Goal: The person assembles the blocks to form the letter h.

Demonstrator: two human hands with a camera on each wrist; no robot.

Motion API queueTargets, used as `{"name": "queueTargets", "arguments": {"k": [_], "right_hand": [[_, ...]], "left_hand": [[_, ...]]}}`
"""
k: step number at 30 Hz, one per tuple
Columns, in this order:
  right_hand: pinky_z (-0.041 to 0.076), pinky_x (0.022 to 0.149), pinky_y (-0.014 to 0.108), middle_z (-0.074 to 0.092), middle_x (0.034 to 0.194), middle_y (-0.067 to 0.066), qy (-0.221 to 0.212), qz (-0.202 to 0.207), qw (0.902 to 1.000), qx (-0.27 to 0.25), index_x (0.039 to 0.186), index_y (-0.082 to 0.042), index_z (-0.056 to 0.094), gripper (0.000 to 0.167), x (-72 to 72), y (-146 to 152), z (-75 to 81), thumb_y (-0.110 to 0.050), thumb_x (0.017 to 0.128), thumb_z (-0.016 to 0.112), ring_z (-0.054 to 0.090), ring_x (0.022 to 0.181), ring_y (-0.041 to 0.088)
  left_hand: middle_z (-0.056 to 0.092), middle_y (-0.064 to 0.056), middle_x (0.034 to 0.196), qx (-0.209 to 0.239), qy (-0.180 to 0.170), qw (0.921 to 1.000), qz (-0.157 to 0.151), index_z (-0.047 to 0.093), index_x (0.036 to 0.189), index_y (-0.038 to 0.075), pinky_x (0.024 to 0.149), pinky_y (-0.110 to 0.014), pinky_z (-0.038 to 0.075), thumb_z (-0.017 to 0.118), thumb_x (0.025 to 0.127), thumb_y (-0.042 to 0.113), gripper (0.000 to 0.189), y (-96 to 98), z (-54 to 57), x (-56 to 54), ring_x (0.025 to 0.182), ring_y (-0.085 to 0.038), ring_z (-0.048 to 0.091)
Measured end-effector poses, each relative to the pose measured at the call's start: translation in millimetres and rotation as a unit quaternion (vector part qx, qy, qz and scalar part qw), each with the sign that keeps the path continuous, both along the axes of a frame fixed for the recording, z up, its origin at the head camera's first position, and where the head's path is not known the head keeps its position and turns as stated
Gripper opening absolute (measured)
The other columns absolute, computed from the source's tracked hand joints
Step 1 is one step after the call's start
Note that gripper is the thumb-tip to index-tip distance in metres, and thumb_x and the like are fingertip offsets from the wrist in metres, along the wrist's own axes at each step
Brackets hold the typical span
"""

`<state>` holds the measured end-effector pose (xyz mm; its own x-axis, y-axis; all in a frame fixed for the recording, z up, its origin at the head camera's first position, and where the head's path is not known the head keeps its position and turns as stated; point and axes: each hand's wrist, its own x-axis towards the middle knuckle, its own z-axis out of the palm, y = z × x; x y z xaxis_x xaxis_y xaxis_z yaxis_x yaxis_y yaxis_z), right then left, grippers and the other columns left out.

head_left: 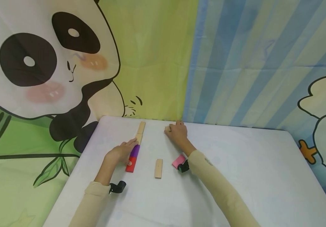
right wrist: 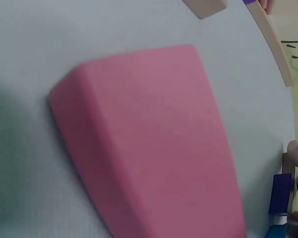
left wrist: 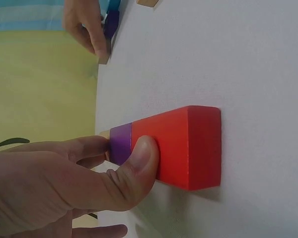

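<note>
In the head view my left hand (head_left: 120,153) lies along a row of flat blocks. Its thumb rests on the red block (head_left: 131,165), while its extended fingers reach past the purple block (head_left: 134,151) to a plain wooden block (head_left: 139,138). Another wooden block (head_left: 141,127) forms the row's far end. At the table's back edge, my right hand (head_left: 177,132) pinches a wooden block (head_left: 167,128). A dark purple block (right wrist: 280,193) and a blue block (right wrist: 276,231) show beside that hand in the right wrist view; it hides them in the head view.
Between the arms a single wooden block (head_left: 158,168) lies on the white table (head_left: 236,176). The pink block (head_left: 178,161) lies beneath the right wrist, partly covered by the wrist camera (head_left: 183,166). Printed curtains (head_left: 157,63) hang behind the back edge.
</note>
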<state>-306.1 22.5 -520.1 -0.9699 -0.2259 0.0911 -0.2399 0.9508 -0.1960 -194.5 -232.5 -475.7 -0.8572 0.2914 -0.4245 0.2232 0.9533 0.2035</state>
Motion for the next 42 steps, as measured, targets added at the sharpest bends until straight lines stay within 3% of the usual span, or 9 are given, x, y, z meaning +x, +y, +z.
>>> {"name": "queueTargets", "arguments": {"k": [6, 11, 14, 18, 21, 23, 30, 38, 42], "right_hand": [[0.049, 0.082, 0.045, 0.058, 0.104, 0.018, -0.029, -0.015, 0.9981, 0.053, 0.111, -0.014, 0.067, 0.042, 3.5, -1.6, -0.1, -0.050, 0.095, 0.052, 0.055, 0.100, 0.034], [0.049, 0.080, 0.044, 0.059, 0.099, 0.018, -0.010, 0.000, 0.9994, 0.032, 0.099, -0.013, 0.067, 0.033, -1.9, -0.2, -4.9, -0.041, 0.094, 0.052, 0.055, 0.100, 0.034], [0.047, 0.073, 0.040, 0.058, 0.093, 0.016, 0.027, 0.044, 0.9986, -0.013, 0.100, -0.012, 0.068, 0.029, -3.0, 1.3, -6.4, -0.038, 0.090, 0.058, 0.054, 0.091, 0.030], [0.049, 0.076, 0.037, 0.059, 0.100, 0.016, 0.053, 0.170, 0.9817, -0.068, 0.122, -0.005, 0.065, 0.047, 7.7, 3.8, -2.5, -0.035, 0.086, 0.068, 0.054, 0.089, 0.026], [0.052, 0.085, 0.036, 0.061, 0.112, 0.016, 0.028, 0.267, 0.9601, -0.077, 0.132, 0.000, 0.058, 0.060, 24.3, 8.2, 2.4, -0.035, 0.085, 0.072, 0.057, 0.098, 0.025], [0.053, 0.089, 0.035, 0.061, 0.117, 0.014, 0.001, 0.302, 0.9504, -0.075, 0.133, -0.002, 0.057, 0.061, 36.8, 12.1, 3.5, -0.036, 0.085, 0.072, 0.058, 0.104, 0.023], [0.049, 0.100, 0.035, 0.059, 0.128, 0.010, -0.060, 0.334, 0.9383, -0.065, 0.137, -0.009, 0.056, 0.058, 62.6, 25.4, -3.3, -0.039, 0.089, 0.067, 0.055, 0.118, 0.022], [0.049, 0.099, 0.037, 0.061, 0.125, 0.014, -0.020, 0.374, 0.9230, -0.089, 0.133, -0.004, 0.058, 0.053, 65.2, 29.8, -11.0, -0.034, 0.090, 0.068, 0.056, 0.116, 0.026], [0.050, 0.098, 0.037, 0.061, 0.125, 0.014, -0.023, 0.381, 0.9182, -0.107, 0.132, -0.005, 0.060, 0.050, 65.3, 30.3, -10.5, -0.032, 0.090, 0.068, 0.057, 0.115, 0.026]], "left_hand": [[0.018, -0.012, 0.163, 0.005, -0.004, 1.0000, -0.001, 0.028, 0.152, 0.008, 0.104, -0.056, 0.045, 0.082, 0.075, 0.014, 0.095, 1.2, -1.0, 0.9, 0.141, -0.043, 0.033], [0.019, -0.012, 0.163, 0.009, -0.001, 1.0000, 0.001, 0.028, 0.152, 0.008, 0.102, -0.056, 0.046, 0.083, 0.074, 0.013, 0.095, -0.1, -1.5, -1.2, 0.141, -0.043, 0.033], [0.019, -0.012, 0.162, 0.006, 0.000, 1.0000, -0.001, 0.027, 0.152, 0.007, 0.102, -0.055, 0.047, 0.083, 0.074, 0.014, 0.096, -1.7, -2.3, -2.5, 0.141, -0.042, 0.033], [0.019, -0.012, 0.162, 0.003, 0.001, 1.0000, -0.006, 0.027, 0.152, 0.007, 0.101, -0.054, 0.048, 0.083, 0.074, 0.015, 0.097, -2.3, -3.9, -3.3, 0.141, -0.042, 0.034], [0.018, -0.012, 0.163, 0.006, -0.004, 1.0000, 0.000, 0.027, 0.152, 0.008, 0.101, -0.055, 0.048, 0.083, 0.074, 0.015, 0.097, -1.9, -4.3, -3.7, 0.141, -0.042, 0.033], [0.017, -0.011, 0.163, 0.006, -0.009, 0.9999, 0.004, 0.027, 0.152, 0.009, 0.101, -0.055, 0.048, 0.083, 0.074, 0.015, 0.096, -1.6, -4.3, -3.3, 0.142, -0.042, 0.032], [0.017, -0.010, 0.163, 0.001, -0.008, 0.9999, 0.010, 0.027, 0.153, 0.009, 0.100, -0.055, 0.048, 0.082, 0.074, 0.015, 0.096, -1.0, -0.8, -2.2, 0.142, -0.042, 0.032], [0.018, -0.011, 0.163, -0.007, -0.002, 1.0000, 0.001, 0.027, 0.153, 0.008, 0.099, -0.054, 0.049, 0.083, 0.075, 0.015, 0.096, -2.6, -2.3, -3.2, 0.141, -0.041, 0.034], [0.018, -0.010, 0.163, -0.007, -0.004, 1.0000, 0.003, 0.026, 0.153, 0.009, 0.099, -0.053, 0.050, 0.083, 0.075, 0.015, 0.097, -2.1, -3.1, -3.6, 0.141, -0.041, 0.034]]}}
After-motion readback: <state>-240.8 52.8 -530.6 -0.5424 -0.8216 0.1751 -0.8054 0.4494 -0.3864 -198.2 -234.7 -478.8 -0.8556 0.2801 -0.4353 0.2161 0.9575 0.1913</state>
